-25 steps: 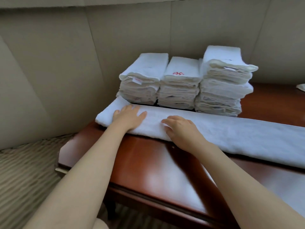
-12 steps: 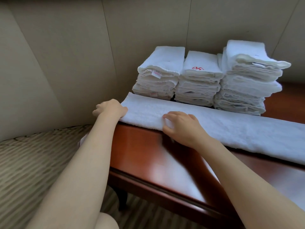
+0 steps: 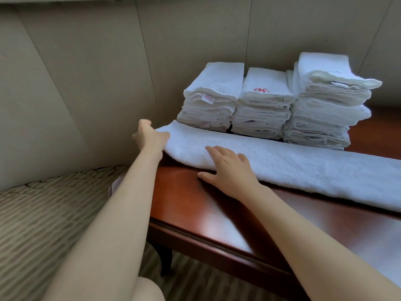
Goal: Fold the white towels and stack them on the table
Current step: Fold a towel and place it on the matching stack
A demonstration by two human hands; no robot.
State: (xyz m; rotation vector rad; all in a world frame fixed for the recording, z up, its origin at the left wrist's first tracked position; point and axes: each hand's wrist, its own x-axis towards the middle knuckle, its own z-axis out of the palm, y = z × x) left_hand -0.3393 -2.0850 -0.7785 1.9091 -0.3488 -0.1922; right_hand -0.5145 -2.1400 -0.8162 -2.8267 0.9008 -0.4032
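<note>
Towel (image 3: 293,168): long folded strip on bench (image 3: 206,213); soft, limp, light. Left hand (image 3: 150,136) pinches end, best hold; right hand (image 3: 230,170) spread flat, pinning middle.

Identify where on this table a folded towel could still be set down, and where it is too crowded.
Free: the bare table between its near edge and the long towel, and the far right corner beside the right stack. Crowded: the back, where three stacks stand side by side directly behind the long towel.
</note>
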